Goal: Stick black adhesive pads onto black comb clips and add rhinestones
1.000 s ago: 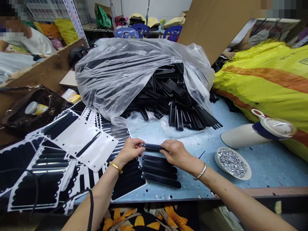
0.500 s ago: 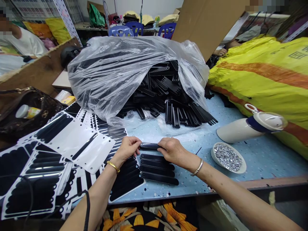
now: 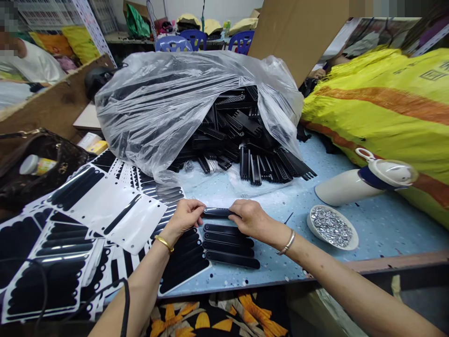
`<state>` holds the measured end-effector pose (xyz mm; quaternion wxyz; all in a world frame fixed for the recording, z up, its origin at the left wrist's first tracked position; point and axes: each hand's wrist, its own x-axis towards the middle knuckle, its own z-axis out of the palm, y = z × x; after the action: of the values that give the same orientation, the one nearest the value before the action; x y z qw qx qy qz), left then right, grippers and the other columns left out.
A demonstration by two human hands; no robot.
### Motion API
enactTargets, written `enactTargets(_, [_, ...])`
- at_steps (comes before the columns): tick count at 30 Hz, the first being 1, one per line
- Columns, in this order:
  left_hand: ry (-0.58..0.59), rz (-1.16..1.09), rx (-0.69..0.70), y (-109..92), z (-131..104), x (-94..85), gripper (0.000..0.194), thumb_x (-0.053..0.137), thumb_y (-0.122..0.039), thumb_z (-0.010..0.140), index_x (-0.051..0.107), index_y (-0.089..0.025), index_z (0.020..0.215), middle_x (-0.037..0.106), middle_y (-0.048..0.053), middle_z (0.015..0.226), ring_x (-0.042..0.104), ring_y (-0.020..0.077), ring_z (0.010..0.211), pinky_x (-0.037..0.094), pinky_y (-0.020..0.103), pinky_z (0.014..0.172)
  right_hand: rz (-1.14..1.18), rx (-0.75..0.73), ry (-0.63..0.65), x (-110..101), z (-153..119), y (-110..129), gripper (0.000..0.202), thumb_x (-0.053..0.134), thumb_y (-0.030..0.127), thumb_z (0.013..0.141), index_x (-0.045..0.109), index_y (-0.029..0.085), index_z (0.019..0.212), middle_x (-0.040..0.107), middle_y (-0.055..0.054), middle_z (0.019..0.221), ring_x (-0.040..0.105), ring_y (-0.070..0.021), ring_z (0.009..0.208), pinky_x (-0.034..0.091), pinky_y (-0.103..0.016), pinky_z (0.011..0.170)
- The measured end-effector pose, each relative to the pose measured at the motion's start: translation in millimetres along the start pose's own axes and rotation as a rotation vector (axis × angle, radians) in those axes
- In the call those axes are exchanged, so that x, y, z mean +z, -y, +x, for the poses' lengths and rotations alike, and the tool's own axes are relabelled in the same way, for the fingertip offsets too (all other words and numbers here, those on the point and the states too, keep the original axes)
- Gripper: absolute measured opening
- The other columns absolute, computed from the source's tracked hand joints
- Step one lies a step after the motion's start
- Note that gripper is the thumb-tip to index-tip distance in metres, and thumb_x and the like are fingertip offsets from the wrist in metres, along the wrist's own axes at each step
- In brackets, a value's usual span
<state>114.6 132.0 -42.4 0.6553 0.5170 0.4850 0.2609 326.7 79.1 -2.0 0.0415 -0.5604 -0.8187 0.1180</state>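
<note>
Currently L hand (image 3: 189,216) & R hand (image 3: 249,219) are sharing one black strip (image 3: 216,212): L grip is pinching its L end, R grip its R end, thumbs & fingers closed on it. Strip is running approx. level btwn the hands, just beyond four similar black strips (image 3: 230,246) that are lying side by side on the blue worktop (image 3: 280,271). White sheets (image 3: 137,227) w/ black shapes are covering the L side, one lying just below L hand. Clear plastic bag (image 3: 150,103) is draping over a heap of black pcs (image 3: 245,124) behind. White bowl (image 3: 310,224) is holding small metal pcs (image 3: 331,227), near a white bottle (image 3: 340,187)
</note>
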Motion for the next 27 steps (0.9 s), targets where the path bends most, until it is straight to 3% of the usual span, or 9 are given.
enactTargets(18, [-0.131,0.099,0.041,3.7,-0.5,7.1,0.010,0.065,-0.022,0.070,0.066,-0.013,0.064,0.052,-0.005,0.042,0.059,0.0120,0.036,0.036,0.015,0.031,0.319,0.030,-0.074,15.3,1.2,-24.4,0.012,0.070,0.016,0.078,0.077,0.019,0.089,0.074,-0.005,0.083,0.068,-0.0180,0.077,0.050,-0.027,0.072])
enactTargets(27, [-0.124,0.108,0.001,-4.6,-1.1,9.5,0.022,0.060,-0.030,0.078,0.066,-0.013,0.065,0.055,-0.004,0.044,0.054,0.0092,0.033,0.036,0.015,0.030,0.297,-0.020,-0.135,20.7,-2.1,-22.5,0.012,0.067,0.015,0.081,0.075,0.017,0.089,0.073,-0.006,0.084,0.067,-0.0182,0.078,0.050,-0.028,0.072])
